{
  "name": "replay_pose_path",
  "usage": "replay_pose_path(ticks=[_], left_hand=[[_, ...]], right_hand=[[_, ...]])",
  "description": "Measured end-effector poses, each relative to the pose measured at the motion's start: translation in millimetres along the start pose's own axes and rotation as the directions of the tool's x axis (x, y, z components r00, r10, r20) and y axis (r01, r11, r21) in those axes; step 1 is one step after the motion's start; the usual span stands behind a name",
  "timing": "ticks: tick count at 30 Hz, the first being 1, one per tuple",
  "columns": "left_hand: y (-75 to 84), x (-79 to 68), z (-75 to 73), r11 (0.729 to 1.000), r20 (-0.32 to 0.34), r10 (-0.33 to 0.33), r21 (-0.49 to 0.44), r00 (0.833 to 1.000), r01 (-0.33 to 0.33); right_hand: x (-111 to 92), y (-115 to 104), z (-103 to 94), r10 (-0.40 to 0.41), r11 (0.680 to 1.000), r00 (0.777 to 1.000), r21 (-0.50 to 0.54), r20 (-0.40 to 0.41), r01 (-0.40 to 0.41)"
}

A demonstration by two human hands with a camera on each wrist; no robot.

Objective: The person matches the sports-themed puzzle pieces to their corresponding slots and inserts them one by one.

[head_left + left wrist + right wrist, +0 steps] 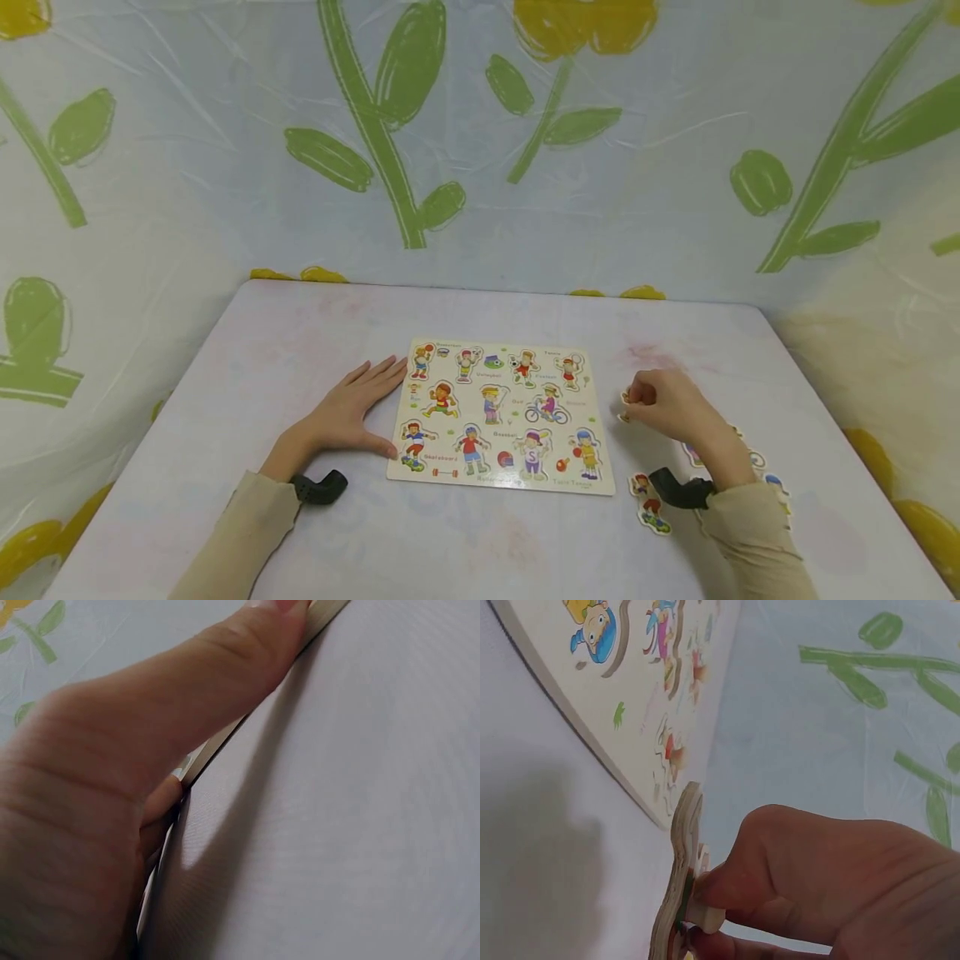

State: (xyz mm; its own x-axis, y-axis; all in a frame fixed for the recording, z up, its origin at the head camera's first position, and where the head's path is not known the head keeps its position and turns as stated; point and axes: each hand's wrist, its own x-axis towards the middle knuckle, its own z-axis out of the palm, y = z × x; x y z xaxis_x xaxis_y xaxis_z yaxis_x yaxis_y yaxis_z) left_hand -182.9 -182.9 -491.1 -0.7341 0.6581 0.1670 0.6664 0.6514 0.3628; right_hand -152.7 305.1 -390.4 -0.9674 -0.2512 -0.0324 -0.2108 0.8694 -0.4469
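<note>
A wooden peg puzzle board [467,408] printed with sports figures lies on the table, turned slightly. My left hand [348,412] is spread flat at its left side, fingertips at the upper left edge and thumb tip at the lower left. In the left wrist view the thumb [202,671] lies along the board's edge [217,746]. To the right of the board, my right hand [667,404] pinches a puzzle piece [676,877] by its small wooden peg [707,916]. That piece stands on edge in the right wrist view, its picture mostly hidden.
A loose skateboarder piece [649,504] lies right of the board's lower corner. More loose pieces [777,486] lie partly hidden beneath the right forearm. Each wrist wears a black camera mount [321,487]. A flower-printed curtain [525,242] rises behind the table.
</note>
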Motion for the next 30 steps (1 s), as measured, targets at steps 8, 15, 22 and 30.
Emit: replay_pose_path(ticks=[8, 15, 22, 30], left_hand=[[1.6, 0.3, -2.9, 1.000, -0.005, 0.002, -0.017, 1.000, -0.002], [1.3, 0.7, -0.9, 1.000, 0.005, -0.010, -0.002, 1.000, 0.010], [-1.0, 1.4, 0.7, 1.000, 0.013, -0.012, 0.006, 1.000, 0.012], [0.1, 0.3, -0.6, 1.000, 0.015, -0.008, -0.003, 1.000, 0.008]], right_hand=[[8, -11, -5.5, -0.057, 0.998, 0.997, -0.004, -0.046, 0.057], [16, -27, -6.0, -0.071, 0.997, 0.996, -0.018, -0.046, 0.071], [27, -43, -3.8, -0.076, 0.996, 0.997, 0.038, -0.024, 0.077], [41, -61, 3.9, -0.103, 0.992, 0.994, 0.072, -0.027, 0.105]])
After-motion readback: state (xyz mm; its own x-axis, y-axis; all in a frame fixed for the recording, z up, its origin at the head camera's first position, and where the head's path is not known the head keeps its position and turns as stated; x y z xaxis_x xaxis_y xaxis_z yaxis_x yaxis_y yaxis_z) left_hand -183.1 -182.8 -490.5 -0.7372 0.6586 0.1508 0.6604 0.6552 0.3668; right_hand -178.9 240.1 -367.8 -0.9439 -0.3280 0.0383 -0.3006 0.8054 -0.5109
